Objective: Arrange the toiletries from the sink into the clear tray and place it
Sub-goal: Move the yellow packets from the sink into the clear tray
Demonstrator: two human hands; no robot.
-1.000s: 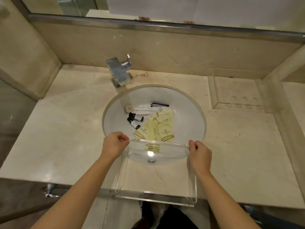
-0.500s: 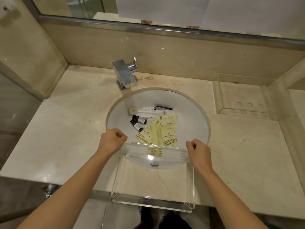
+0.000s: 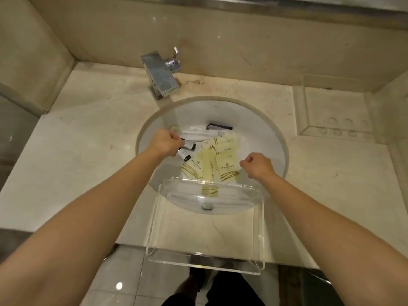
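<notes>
Nearest to the person, the clear tray sat on the front edge of the marble counter, its near rim hanging out past the counter lip and its far rim reaching over the front of the sink. Nothing lay in it; the drain and the tail of one yellow packet showed through its clear floor, but those were in the bowl beneath. So the tray looked ready to be loaded, and the loading itself had not begun.

Just beyond the tray, the right hand hung over the right side of the bowl, fingers curled into a loose fist. It seemed to hold nothing, though I could not see inside the curl.

Further in, the left hand reached down among the toiletries, fingers bent around the small dark-capped bottles. Whether it had truly gripped one or was only touching them, I could not tell.

The rest waited in the basin: three pale yellow sachets fanned in the middle, more yellow packets behind, a round soap, white wrapped items, and a black-handled piece at the back.

Beyond stood the tap. On my reckoning nearly all the work remained: every item still to be lifted across, and then the tray set in its place.
</notes>
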